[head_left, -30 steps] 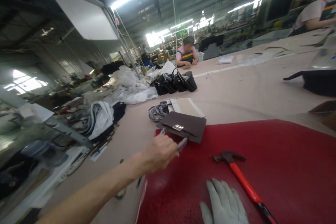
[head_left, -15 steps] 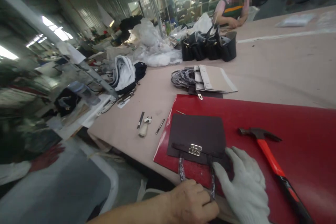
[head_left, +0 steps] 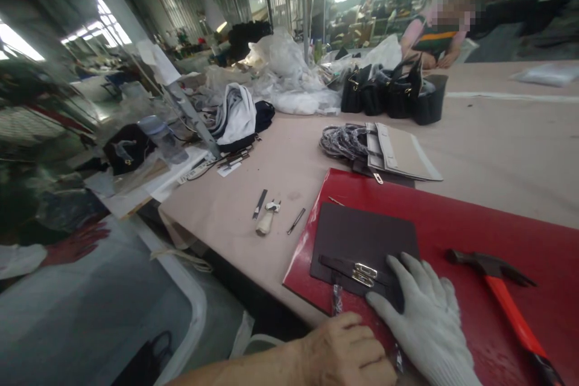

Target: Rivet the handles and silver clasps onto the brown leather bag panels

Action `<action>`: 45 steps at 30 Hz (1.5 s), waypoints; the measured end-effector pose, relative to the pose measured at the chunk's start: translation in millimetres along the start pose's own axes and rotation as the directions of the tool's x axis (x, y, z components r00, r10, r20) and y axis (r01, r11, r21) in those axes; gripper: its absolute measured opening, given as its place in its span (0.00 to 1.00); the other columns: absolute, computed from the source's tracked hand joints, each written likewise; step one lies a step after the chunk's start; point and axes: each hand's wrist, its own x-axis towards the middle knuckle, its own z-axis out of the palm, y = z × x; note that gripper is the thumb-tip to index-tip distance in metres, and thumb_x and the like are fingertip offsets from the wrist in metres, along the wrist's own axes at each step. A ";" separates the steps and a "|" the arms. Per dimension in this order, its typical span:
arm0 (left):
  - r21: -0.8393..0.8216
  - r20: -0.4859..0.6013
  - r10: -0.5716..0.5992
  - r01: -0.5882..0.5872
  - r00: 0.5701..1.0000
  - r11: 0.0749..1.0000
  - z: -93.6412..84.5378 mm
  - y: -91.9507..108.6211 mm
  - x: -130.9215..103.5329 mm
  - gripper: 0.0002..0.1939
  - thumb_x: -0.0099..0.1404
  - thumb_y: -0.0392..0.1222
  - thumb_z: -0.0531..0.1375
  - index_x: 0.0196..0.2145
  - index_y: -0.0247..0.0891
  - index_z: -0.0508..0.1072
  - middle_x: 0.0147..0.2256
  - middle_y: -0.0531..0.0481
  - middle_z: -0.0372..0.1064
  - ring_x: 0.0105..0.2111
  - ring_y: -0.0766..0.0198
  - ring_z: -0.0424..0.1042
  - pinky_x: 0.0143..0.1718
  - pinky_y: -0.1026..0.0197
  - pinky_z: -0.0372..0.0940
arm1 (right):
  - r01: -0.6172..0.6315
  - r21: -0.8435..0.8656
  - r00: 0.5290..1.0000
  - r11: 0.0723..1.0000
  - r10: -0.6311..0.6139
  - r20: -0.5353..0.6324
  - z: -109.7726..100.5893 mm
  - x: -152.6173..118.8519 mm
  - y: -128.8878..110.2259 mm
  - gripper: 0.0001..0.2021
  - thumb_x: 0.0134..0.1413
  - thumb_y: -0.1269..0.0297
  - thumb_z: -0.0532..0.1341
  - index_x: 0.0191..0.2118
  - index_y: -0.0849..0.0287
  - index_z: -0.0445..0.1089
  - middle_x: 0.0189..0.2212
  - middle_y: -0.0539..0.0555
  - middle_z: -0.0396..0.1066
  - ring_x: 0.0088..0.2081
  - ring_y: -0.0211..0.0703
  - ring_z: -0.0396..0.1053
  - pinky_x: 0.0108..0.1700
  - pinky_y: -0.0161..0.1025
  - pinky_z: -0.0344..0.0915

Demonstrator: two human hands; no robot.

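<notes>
Bare left hand (head_left: pixel 348 353) grips plastic-wrapped dark handle (head_left: pixel 337 301); white-gloved right hand (head_left: pixel 427 319), open, best steadies flat dark-brown panel (head_left: pixel 366 232) evenly.

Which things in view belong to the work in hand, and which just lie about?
In use, it seems:
- brown panel, under the right hand
- wrapped handles, at the left hand
- red board beneath

Probably just lying about:
- hammer, untouched
- black bags
- clear plastic heap

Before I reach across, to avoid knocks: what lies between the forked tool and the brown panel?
A thin metal rod, then the red mat; head view.
</notes>
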 end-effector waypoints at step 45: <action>-0.646 0.335 -0.929 0.680 -0.157 -0.347 -135.0 -235.6 -100.7 0.06 0.53 0.35 0.65 0.25 0.31 0.71 0.20 0.51 0.68 0.19 0.68 0.66 0.19 0.67 0.65 | -0.087 0.014 0.990 0.996 0.085 0.114 -16.3 2.1 -15.4 0.34 0.55 0.46 0.63 0.63 0.60 0.66 0.66 0.62 0.59 0.68 0.70 0.51 0.70 0.67 0.48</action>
